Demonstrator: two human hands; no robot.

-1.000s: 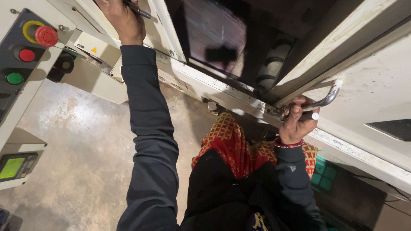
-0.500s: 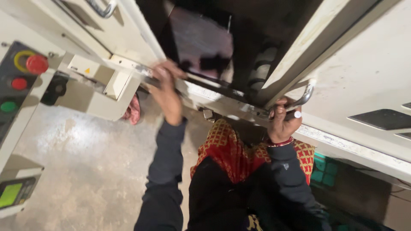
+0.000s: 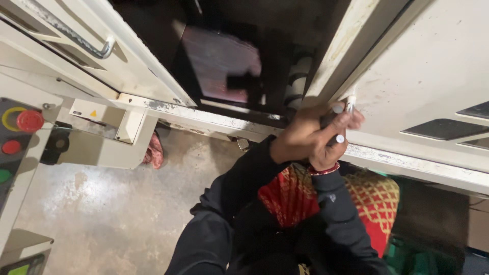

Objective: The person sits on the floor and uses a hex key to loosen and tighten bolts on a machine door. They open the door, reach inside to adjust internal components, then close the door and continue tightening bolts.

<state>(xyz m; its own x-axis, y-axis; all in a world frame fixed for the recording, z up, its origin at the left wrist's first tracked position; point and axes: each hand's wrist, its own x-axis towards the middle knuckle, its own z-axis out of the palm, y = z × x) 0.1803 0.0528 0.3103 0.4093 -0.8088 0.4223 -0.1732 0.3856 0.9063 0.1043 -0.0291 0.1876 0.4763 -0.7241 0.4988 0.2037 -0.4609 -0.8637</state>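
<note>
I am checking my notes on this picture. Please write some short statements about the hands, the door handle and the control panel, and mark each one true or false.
1. Both hands grip the metal handle of the white door. True: the left hand and the right hand are clasped together on it.
2. The left hand rests on the red round button. False: that button is far from both hands, on the control panel.
3. A second door handle at upper left is untouched. True.
4. The floor is covered with green carpet. False: it is bare, grey and stained.
</note>
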